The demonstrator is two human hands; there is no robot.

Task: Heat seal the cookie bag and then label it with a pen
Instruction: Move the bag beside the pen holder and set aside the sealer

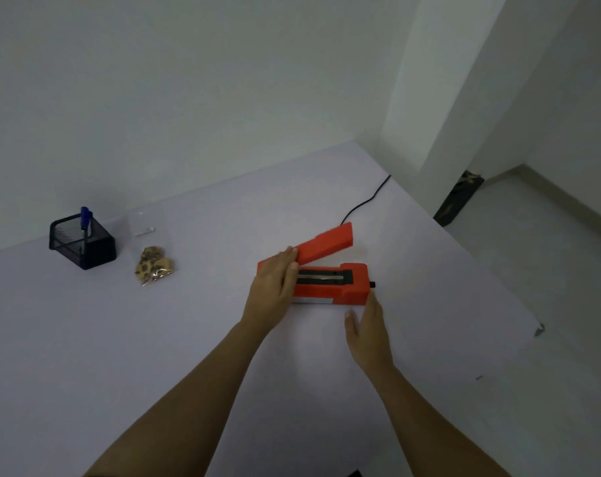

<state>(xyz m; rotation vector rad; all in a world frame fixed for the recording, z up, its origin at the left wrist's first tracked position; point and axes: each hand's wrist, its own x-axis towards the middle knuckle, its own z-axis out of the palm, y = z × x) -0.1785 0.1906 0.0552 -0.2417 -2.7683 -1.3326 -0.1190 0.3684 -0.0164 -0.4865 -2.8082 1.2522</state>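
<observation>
A red heat sealer (330, 287) lies on the white table (137, 356), and its lid (326, 244) is raised at an angle. My left hand (273, 287) lies over the sealer's left end, fingers against the tip of the lid. My right hand (367, 332) is flat on the table by the sealer's right front corner, fingertips touching it. The clear cookie bag (154, 266) lies far to the left, apart from both hands, its top part empty and flat. A blue pen (85, 218) stands in a black mesh holder (82, 246) left of the bag.
The sealer's black cable (367, 199) runs off the table's far edge. A small black knob (372, 284) sticks out of its right end. The table's right edge drops to the floor, where a dark object (459, 197) leans by the wall.
</observation>
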